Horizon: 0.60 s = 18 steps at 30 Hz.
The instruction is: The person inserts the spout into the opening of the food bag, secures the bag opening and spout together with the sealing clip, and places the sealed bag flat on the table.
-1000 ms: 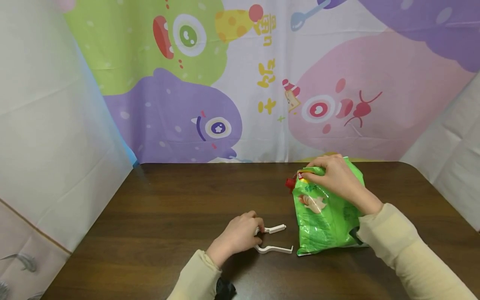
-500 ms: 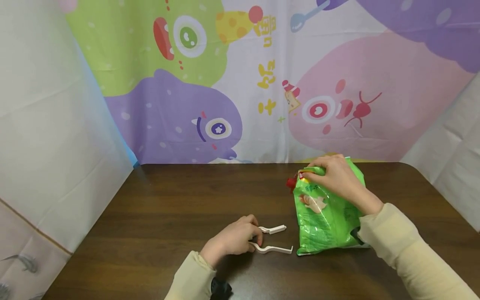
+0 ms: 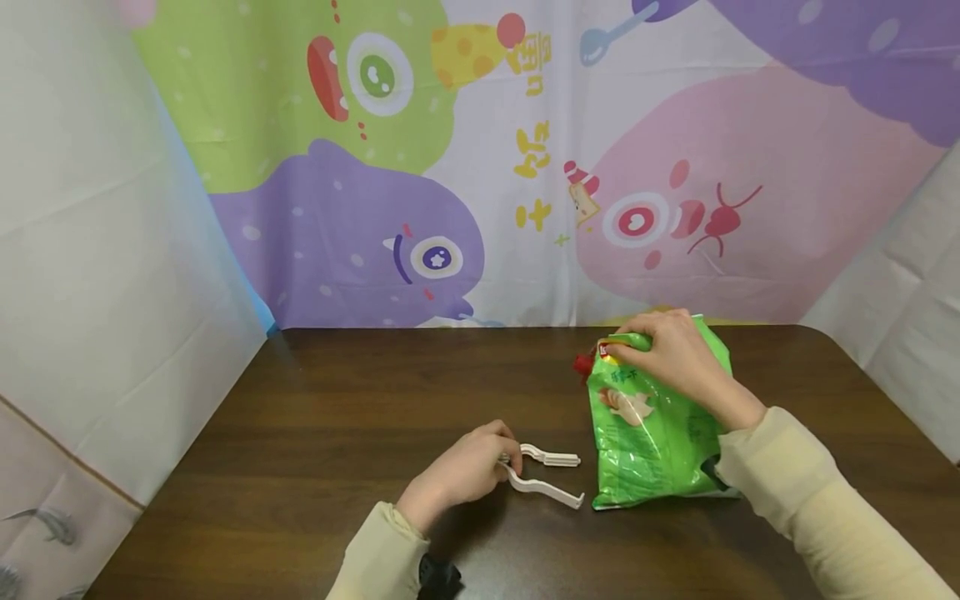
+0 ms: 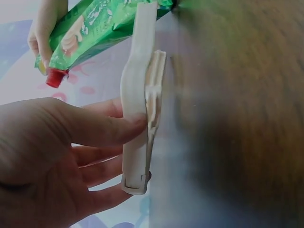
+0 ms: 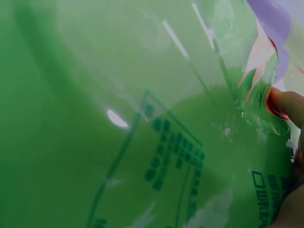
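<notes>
My left hand [image 3: 465, 471] holds a white plastic bag clip [image 3: 558, 459] just above the table, its two arms spread apart and pointing right. In the left wrist view, the thumb presses on the flat side of the clip [image 4: 135, 85], with fingers behind it. My right hand [image 3: 678, 358] grips the top edge of a green snack bag [image 3: 652, 458], which stands upright, slightly tilted. A red cap-like piece [image 3: 582, 365] sticks out at the bag's upper left corner. The right wrist view is mostly filled by the bag's shiny printed front [image 5: 142, 142], with the thumb at its edge.
Both hands work over a dark brown wooden table [image 3: 337, 400]. Behind it hangs a curtain [image 3: 525, 275] printed with cartoon monsters. A pale cloth [image 3: 90, 167] hangs at the left, and another [image 3: 915, 250] at the right. Table surface lies left of the clip.
My left hand has shifted slightly left, and the clip has turned in its fingers, its lower arm now slanting downward to the right. The right hand and bag have hardly moved.
</notes>
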### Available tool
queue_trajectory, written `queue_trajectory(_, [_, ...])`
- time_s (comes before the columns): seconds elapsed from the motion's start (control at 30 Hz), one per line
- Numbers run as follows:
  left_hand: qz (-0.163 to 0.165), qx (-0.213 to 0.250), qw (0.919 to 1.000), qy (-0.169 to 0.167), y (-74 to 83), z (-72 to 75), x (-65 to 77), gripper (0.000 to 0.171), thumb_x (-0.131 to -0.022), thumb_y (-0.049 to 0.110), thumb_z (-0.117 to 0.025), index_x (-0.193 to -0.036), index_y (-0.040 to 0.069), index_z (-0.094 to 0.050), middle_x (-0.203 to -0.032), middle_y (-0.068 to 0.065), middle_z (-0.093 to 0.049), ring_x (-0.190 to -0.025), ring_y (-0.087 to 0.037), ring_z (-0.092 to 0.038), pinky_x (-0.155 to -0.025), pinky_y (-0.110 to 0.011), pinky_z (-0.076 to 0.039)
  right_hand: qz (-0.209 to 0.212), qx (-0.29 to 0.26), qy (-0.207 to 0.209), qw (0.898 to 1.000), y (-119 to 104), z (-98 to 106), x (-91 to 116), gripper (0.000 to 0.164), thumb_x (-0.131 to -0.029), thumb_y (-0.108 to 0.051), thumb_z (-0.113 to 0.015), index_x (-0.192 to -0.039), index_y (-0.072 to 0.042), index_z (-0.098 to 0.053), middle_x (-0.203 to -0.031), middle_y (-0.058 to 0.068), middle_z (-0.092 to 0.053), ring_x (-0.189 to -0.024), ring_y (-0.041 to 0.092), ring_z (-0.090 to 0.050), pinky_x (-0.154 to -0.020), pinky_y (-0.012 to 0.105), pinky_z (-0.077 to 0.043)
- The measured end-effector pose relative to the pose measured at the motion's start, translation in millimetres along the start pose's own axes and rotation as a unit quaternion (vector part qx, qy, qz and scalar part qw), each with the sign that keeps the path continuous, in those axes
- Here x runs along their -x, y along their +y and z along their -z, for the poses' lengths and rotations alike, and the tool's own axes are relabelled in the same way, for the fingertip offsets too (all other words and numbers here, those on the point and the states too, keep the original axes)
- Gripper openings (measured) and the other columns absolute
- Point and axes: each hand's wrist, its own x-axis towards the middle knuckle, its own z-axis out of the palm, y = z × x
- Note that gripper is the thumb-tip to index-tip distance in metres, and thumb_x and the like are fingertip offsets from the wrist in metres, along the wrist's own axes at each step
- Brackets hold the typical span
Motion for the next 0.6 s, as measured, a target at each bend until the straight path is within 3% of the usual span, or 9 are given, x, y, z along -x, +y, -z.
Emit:
queue_trajectory(0.37, [-0.003,0.03,0.9975,0.064,-0.8,3.7,-4.4,0.017,-0.077,0.0,-0.067,-0.078,0.017,-0.063,-0.097,-0.001,-0.056,-0.091,-0.016,-0.055,-0.077,-0.029,-0.046,0.0,0.004,0.002,1.0,-1,0,0,0.013,-0.078,-0.024,-0.071,-0.084,-0.013,-0.072,-0.082,0.003,-0.07,-0.079,0.022,-0.061,-0.074,0.038,-0.032])
queue_trajectory(0.6, [0.028,0.042,0.9924,0.112,-0.1,5.9,-10.3,0.014,-0.076,0.003,-0.07,-0.08,0.015,-0.063,-0.097,-0.004,-0.058,-0.09,-0.02,-0.057,-0.076,-0.034,-0.047,0.006,0.004,0.0,1.0,-2,0,0,0.011,-0.079,-0.026,-0.07,-0.083,-0.015,-0.072,-0.081,0.001,-0.07,-0.077,0.02,-0.061,-0.073,0.036,-0.032])
